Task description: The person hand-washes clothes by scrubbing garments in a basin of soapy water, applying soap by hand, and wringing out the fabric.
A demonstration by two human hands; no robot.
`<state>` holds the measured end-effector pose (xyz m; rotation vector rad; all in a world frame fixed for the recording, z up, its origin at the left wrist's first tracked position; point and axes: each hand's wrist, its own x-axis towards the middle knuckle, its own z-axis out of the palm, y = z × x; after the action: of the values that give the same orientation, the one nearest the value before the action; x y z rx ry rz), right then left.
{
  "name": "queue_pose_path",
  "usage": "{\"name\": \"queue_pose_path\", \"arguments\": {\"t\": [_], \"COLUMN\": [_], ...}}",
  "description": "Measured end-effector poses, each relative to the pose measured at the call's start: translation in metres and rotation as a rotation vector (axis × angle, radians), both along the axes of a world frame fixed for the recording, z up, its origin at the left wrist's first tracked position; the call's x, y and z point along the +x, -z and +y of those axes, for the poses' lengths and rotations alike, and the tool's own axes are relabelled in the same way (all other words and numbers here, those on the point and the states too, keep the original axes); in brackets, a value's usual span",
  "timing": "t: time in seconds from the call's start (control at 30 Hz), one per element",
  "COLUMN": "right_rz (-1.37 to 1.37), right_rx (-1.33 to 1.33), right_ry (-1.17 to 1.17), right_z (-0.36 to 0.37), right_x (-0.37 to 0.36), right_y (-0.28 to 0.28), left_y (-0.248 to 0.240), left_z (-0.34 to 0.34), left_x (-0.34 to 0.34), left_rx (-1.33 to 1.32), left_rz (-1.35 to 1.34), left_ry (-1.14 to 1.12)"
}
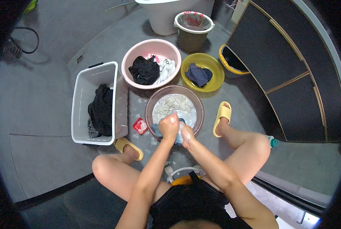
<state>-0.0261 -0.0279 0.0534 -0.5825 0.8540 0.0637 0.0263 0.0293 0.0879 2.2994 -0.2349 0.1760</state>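
On a grey floor ringed with basins, we are scrubbing a soapy blue cloth [158, 132] at the near rim of the brown basin [149, 105]. Our left hand [169, 124] and right hand [185, 134] are both clenching it; next, probably more rubbing, then rinsing.
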Motion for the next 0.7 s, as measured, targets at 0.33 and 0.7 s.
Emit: {"name": "queue_pose_path", "arguments": {"t": [0.33, 0.7], "right_rz": [0.006, 0.018], "right_rx": [0.039, -0.659], "right_ry": [-0.230, -0.042], "right_z": [0.005, -0.083], "right_x": [-0.008, -0.001], "right_y": [-0.019, -0.002], "left_y": [0.024, 0.046], "left_z": [0.018, 0.073], "left_x": [0.033, 0.040], "left_rx": [-0.147, 0.494], "left_rz": [0.278, 0.835], "left_ry": [-0.114, 0.608]}}
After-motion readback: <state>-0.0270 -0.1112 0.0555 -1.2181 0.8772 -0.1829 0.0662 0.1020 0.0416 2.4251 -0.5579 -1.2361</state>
